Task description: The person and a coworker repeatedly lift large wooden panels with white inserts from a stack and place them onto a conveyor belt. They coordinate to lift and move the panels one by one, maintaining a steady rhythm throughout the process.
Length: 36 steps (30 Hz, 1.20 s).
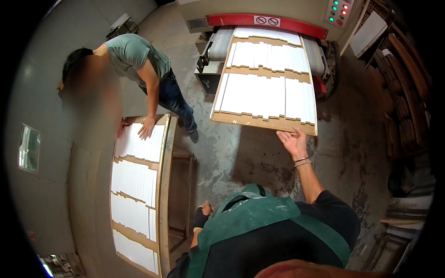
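Note:
A wide brown board bearing rows of white strips slopes out from a machine's roller conveyor toward me. My right hand, with bands at the wrist, holds the board's near edge close to its right corner. Low by my green apron, my left hand has its fingers curled in, with nothing seen in them; a dark wrap covers its wrist and part of the hand. To the left, a second board with similar white strips lies on a stand. A co-worker's hands rest on its far end.
The machine stands ahead, with a red bar over its opening and a lit button panel. The co-worker bends over the left stand. Stacked boards line the right side. Worn concrete floor lies between.

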Motion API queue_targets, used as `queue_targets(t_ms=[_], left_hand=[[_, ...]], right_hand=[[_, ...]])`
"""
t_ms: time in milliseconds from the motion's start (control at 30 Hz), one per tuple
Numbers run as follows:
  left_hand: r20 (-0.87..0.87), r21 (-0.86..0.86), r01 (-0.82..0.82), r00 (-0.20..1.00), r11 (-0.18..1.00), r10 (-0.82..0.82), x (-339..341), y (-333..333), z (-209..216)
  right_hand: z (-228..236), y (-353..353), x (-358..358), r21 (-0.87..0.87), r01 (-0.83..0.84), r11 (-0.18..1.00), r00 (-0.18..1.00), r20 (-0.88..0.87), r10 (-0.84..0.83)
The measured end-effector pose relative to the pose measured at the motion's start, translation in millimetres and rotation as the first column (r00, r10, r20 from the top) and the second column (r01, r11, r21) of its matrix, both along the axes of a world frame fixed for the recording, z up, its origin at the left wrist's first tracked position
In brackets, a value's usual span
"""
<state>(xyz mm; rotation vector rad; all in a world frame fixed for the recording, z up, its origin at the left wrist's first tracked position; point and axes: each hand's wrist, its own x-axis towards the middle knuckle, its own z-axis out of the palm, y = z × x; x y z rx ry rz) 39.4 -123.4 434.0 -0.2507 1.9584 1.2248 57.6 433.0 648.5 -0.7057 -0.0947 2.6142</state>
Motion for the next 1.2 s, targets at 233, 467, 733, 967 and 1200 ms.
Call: queue_targets(t_ms=[233, 467, 733, 967, 1200], left_hand=[[-0.042, -0.059, 0.087, 0.995, 0.994, -0.09, -8, -99, -14], [-0.027, -0.063, 0.017, 0.999, 0.998, -0.019, 69, -201, -40], [-0.093, -0.108, -0.016, 0.996, 0.994, 0.006, 189, -494, -33], [-0.142, -0.07, 0.031, 0.989, 0.997, -0.041, 307, -641, -160], [-0.202, -0.148, -0.136, 0.974, 0.98, 0.104, 417, -666, -326]], right_hand=[[23, -58, -31, 0.014, 0.008, 1.0, 1.0, -0.013, -0.008], [-11, -132, 8, 0.041, 0.004, 0.999, 1.0, 0.021, -0.005], [-110, -417, 74, 0.014, -0.048, 0.999, 0.996, 0.074, 0.047], [-314, -532, 195, -0.032, 0.031, 0.999, 0.992, 0.124, -0.027], [-464, -523, 220, 0.052, -0.05, 0.997, 0.984, 0.173, 0.041]])
